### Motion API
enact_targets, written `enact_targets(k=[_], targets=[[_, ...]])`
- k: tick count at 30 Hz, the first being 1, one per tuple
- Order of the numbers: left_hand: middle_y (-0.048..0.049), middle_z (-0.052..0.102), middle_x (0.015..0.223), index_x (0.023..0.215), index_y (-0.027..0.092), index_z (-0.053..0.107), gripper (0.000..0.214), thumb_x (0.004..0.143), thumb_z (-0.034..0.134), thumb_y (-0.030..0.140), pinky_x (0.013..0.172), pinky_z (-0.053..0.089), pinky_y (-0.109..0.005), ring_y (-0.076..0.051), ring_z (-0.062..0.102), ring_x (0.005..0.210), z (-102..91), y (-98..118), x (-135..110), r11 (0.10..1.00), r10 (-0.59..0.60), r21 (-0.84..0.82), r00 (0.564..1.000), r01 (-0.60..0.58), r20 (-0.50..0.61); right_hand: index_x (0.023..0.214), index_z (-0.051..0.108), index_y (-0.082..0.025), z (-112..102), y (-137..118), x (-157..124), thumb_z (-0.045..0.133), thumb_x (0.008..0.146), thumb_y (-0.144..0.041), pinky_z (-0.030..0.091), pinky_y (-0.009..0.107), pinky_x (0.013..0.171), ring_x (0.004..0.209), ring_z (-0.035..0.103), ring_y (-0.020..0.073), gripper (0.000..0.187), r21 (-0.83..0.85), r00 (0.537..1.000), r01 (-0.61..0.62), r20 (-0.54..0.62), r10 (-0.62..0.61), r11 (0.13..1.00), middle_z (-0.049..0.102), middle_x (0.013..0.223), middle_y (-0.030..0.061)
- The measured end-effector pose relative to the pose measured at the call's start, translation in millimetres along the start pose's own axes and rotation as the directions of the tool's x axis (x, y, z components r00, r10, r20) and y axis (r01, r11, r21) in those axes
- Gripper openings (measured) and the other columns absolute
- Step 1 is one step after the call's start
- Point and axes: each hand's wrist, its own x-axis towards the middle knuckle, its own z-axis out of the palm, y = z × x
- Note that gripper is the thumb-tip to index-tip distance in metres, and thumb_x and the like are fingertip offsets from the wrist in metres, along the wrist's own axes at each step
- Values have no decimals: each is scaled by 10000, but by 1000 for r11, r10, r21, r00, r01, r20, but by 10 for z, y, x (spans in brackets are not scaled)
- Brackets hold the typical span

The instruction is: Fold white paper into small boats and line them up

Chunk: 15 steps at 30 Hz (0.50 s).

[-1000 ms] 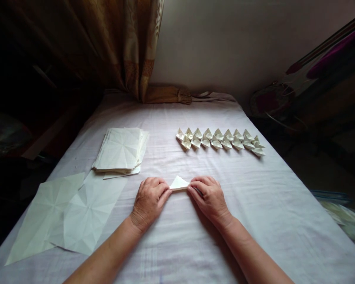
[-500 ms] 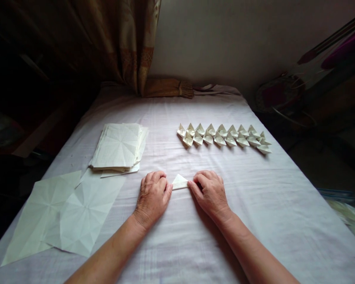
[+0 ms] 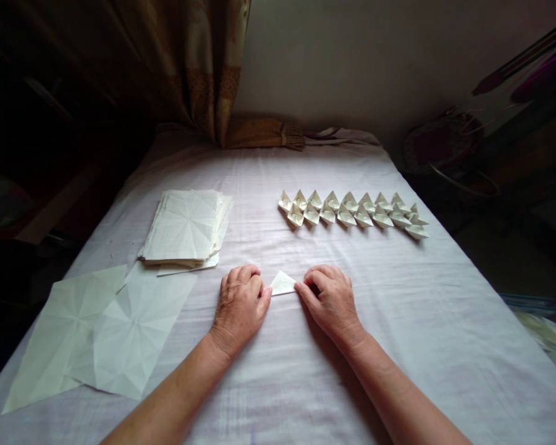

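Between my hands a small white piece of folded paper [image 3: 283, 283] stands out as a triangle, point away from me, just above the sheet. My left hand [image 3: 243, 300] pinches its left corner with thumb and fingers. At the right corner, my right hand [image 3: 330, 300] pinches it the same way. Beyond my right hand, several small folded paper boats [image 3: 346, 213] stand in two rows. To the left, a stack of creased white paper [image 3: 180, 225] lies past my left hand. Two loose creased sheets [image 3: 132, 330] overlap nearer to me.
A pale lilac cloth [image 3: 421, 346] covers the table. A gold-brown curtain [image 3: 204, 74] hangs at the back, its fringed end [image 3: 264, 134] lying on the far edge. A dark round purple-centred object [image 3: 440, 145] is beyond the right edge, with bags [image 3: 547, 334] lower down.
The strip along the near edge of the folded paper no longer shows, leaving a plain triangle. Both hands keep nearly the same place; the view has shifted slightly.
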Motion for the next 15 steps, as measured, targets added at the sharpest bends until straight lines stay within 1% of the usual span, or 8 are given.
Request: enact_targets(k=[3,5,8,12,15], targets=[[-77,625,1071,714,205,546,156,861,597,221,877,425,-433,-265,523,1014,3,-5,-9,1000,-7,-12,1000,8,1,701,573,-223,-3,-18,1,606,870,-304,334,342,769,850,557,210,190,2,1000,-15,0,15,1000,654,846,24],[-76,624,1062,769,207,548,110,861,604,224,873,424,-423,-263,525,1013,7,-11,-17,1000,-17,-21,1000,16,-1,752,594,-225,0,-32,0,613,861,-291,334,342,774,857,559,209,129,7,1000,-31,0,31,999,654,858,21],[-64,620,1054,868,213,553,61,856,613,211,872,421,-410,-256,527,1011,8,-24,-23,998,-35,-44,999,35,5,836,635,-241,13,-49,-4,612,862,-258,329,351,807,916,563,215,39,25,1000,-29,6,29,999,664,937,21],[-49,605,1091,852,225,580,41,857,602,190,893,418,-405,-243,520,1038,-6,-53,-19,997,-33,-74,999,34,26,815,664,-256,18,-61,-6,584,885,-240,319,364,834,980,556,221,107,27,1000,3,17,-3,1000,669,996,23],[-48,602,1114,832,225,602,40,855,611,193,896,419,-407,-243,521,1048,-10,-65,-17,997,-24,-77,999,27,38,824,657,-253,16,-101,-3,596,874,-236,317,365,836,981,554,217,81,1,1000,7,17,-7,1000,664,1000,19]])
